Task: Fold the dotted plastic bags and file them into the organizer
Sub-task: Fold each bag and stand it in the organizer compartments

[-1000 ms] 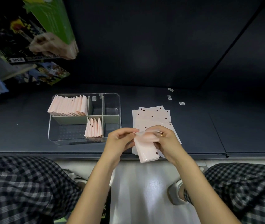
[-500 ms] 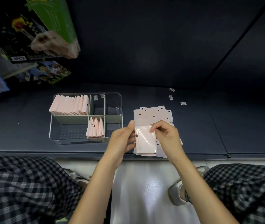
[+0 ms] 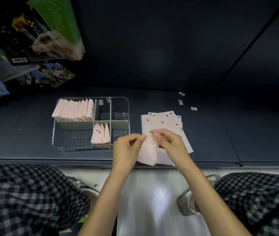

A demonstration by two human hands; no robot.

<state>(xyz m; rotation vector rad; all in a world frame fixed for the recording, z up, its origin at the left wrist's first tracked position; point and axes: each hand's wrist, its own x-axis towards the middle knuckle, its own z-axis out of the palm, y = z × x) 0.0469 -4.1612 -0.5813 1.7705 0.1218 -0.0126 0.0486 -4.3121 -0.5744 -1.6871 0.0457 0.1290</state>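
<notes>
Bag in hand [image 3: 148, 153]: pale pink, partly folded, held up over the near edge of the table [image 3: 237, 142], in front of the flat stack. Long axis runs roughly away from the person; top edge pinched between both hands, lower end hangs toward the table edge, tilted slightly left. Blurred, so fold count cannot be told.
Left hand [image 3: 126, 150]: grip closed, fingertips pinching the bag's upper left corner.
Right hand [image 3: 171, 143]: grip closed on the bag's upper right part, thumb and fingers together; ring on one finger.
Flat stack [image 3: 162, 121]: unfolded dotted bags lying flat on the table just right of the organizer, long axis pointing away from the person, sheets slightly fanned; near end hidden behind the hands.
Organizer [image 3: 91, 123]: clear tray with dividers, left of the hands, on the table.
Back-left compartment: a full row of folded bags [image 3: 75, 110] standing on edge, packed side by side.
Front compartment: a short row of folded bags [image 3: 101, 134] upright against the divider, leaning a little.
Labels [image 3: 180, 102]: three small ones loose on the table, beyond the stack.
Lower frame: checked trousers [image 3: 24, 198] on both sides.
</notes>
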